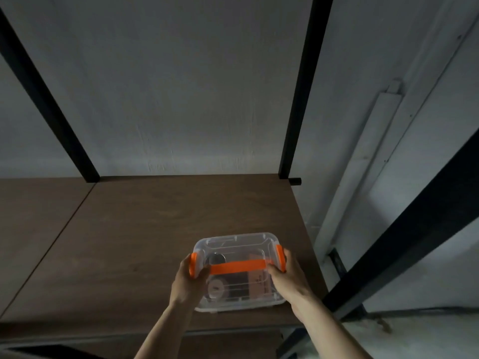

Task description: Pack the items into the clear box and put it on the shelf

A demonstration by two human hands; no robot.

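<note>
The clear box [233, 244] with its lid on rests on the brown shelf board [145, 229], near the board's front right corner. It has an orange carry handle across the top and an orange latch on each end. My left hand [188, 281] grips the left end at the latch. My right hand [289, 275] grips the right end at the other latch. Through the lid I see a round roll-like item [216, 288], a dark round object [215, 259] and a tan flat packet [259, 278].
Black metal uprights [298, 112] frame the shelf at the back, with a grey wall behind. A black diagonal brace [404, 237] runs at the right. A second brown board [31, 216] adjoins on the left. The shelf's front edge lies just below the box.
</note>
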